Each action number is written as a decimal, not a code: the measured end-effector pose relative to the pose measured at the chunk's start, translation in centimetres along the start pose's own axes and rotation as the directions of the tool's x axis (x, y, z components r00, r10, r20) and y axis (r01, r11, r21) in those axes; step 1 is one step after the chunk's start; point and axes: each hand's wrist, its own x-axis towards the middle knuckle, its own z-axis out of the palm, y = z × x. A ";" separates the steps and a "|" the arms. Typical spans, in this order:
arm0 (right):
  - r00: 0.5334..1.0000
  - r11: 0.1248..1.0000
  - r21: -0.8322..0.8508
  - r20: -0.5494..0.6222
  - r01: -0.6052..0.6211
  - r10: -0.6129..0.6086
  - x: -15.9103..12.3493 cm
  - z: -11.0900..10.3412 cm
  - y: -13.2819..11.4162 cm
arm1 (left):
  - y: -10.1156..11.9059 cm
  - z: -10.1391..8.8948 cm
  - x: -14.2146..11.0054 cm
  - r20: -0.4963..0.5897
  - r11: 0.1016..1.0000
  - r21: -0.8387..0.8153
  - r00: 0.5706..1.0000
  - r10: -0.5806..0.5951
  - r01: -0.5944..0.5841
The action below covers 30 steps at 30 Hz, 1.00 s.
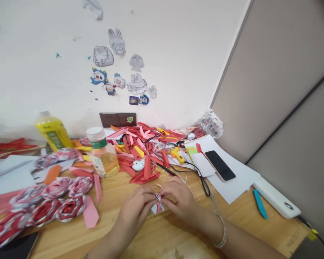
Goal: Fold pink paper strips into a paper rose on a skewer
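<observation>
Reaching in from the bottom edge of the frame, held left hand [136,203] and right hand [179,199] close together at lower centre, over the wooden bench [175,239]. Slanted both forearms inward and upward from either side, with a pale bracelet [225,232] round the right wrist. Curled fingers inward and pinched a small striped paper piece [158,206] at lower centre, with each grip nearly closed on its upper part. Could not tell how firmly.

Had a heap of red and pink paper strips [147,167] crowding the bench beyond both hands, with a white mouse [138,165] at its near edge and a yellow glue gun [177,155] toward its right. Found a black cable [205,186] between the right hand and a phone [220,165] lying at right of frame. Saw striped rosettes [71,208] at lower left, with a pink strip [91,213] between these and the left hand, and a jar of yellowish liquid [109,160] farther up.
</observation>
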 end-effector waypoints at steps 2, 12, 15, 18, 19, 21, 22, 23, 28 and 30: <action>1.000 1.000 -0.013 0.019 0.014 -0.014 0.0 -0.1 0.1 | 0.0 -0.1 0.0 0.017 0.999 0.029 1.000 0.024 -0.024; 0.992 0.994 -0.070 0.101 0.080 -0.073 -0.1 -0.3 0.6 | -0.4 -0.1 -0.2 0.022 0.993 0.073 0.995 0.092 -0.094; 0.993 0.994 -0.074 0.095 0.084 -0.077 -0.1 -0.2 0.6 | -0.4 -0.2 -0.1 0.019 0.992 0.068 0.995 0.102 -0.103; 0.992 0.994 -0.067 0.095 0.091 -0.084 -0.1 -0.2 0.6 | -0.3 -0.2 0.0 0.047 0.995 0.063 0.996 0.078 -0.081; 0.992 0.995 -0.061 0.095 0.085 -0.079 -0.1 -0.3 0.5 | -0.3 -0.2 0.0 0.055 0.996 0.060 0.996 0.066 -0.069; 0.995 0.998 -0.038 0.088 0.054 -0.050 0.0 -0.3 0.4 | -0.2 -0.2 0.0 0.061 0.998 0.045 0.998 0.031 -0.034; 0.996 0.999 -0.022 0.082 0.027 -0.025 0.1 -0.3 0.3 | -0.1 -0.2 0.0 0.056 0.999 0.035 0.998 0.014 -0.016; 0.997 1.000 -0.003 0.076 -0.005 0.005 0.2 -0.4 0.3 | 0.0 -0.2 0.0 0.049 1.000 0.027 0.999 -0.006 0.004; 0.988 0.985 0.085 0.052 -0.150 0.146 0.4 -0.4 0.0 | 0.0 0.0 0.1 0.012 0.997 0.021 0.997 -0.070 0.070; 0.987 0.982 0.101 0.052 -0.158 0.153 0.4 -0.3 0.1 | -0.1 -0.1 0.1 0.008 0.999 0.015 0.999 -0.051 0.051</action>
